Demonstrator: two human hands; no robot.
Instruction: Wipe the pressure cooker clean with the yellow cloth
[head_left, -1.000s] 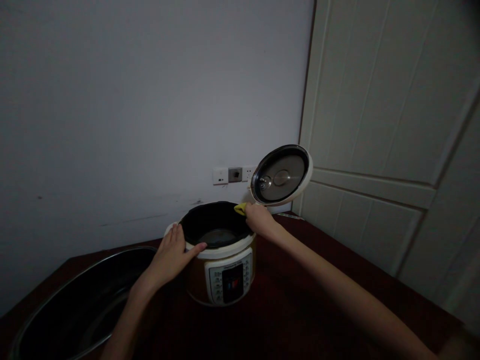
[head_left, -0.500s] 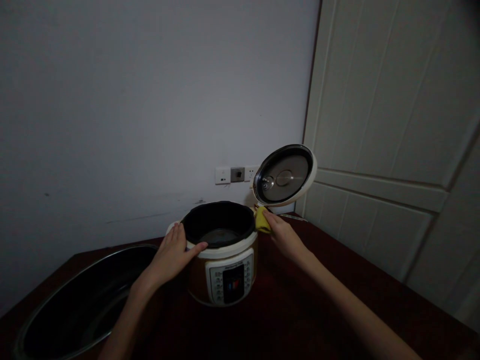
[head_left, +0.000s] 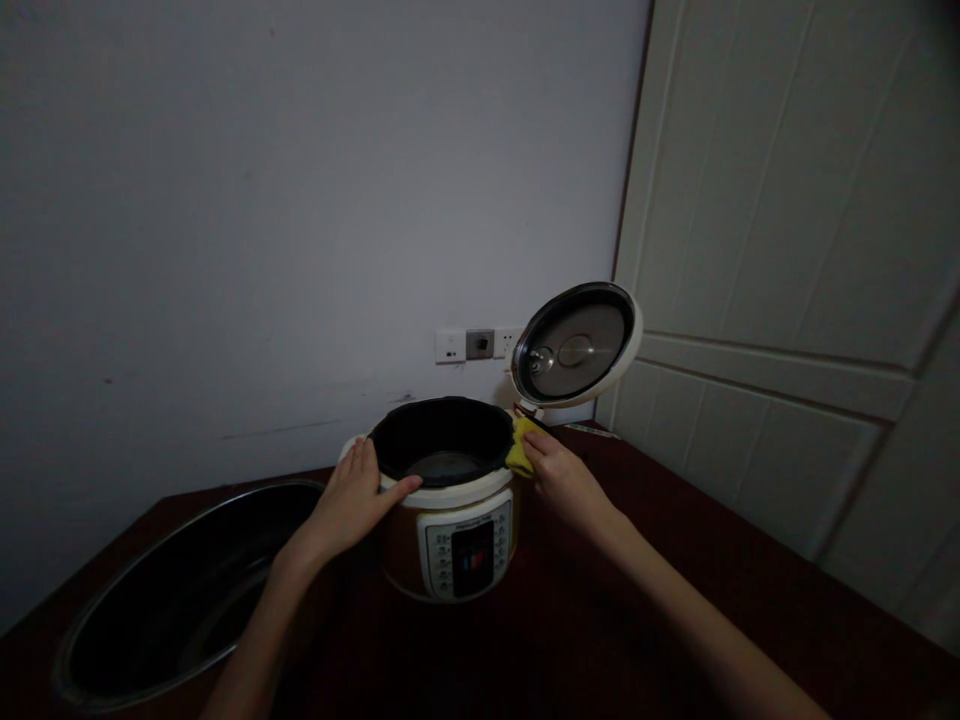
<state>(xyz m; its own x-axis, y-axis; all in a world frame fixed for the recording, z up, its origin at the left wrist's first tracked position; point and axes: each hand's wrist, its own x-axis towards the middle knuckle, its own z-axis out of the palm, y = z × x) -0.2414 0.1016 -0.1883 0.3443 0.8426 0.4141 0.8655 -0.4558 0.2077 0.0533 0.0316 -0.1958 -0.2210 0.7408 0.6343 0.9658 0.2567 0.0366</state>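
A rice cooker (head_left: pixel 450 525) with a white rim, a gold body and a button panel stands on a dark red table (head_left: pixel 637 600). Its lid (head_left: pixel 576 345) is tipped up at the right, metal underside towards me. The dark inner pot (head_left: pixel 442 445) sits in it. My left hand (head_left: pixel 352 500) lies flat on the cooker's left rim, fingers spread. My right hand (head_left: pixel 559 475) presses a small yellow cloth (head_left: pixel 519 447) against the right rim, just below the lid's hinge.
A large metal basin (head_left: pixel 172 590) rests on the table at the left. Behind the cooker is a white wall with a socket strip (head_left: pixel 476 345). A pale panelled door (head_left: pixel 795 300) fills the right side.
My right hand has slid with the yellow cloth from the back of the rim round to its right side. My left hand has stayed on the left rim.
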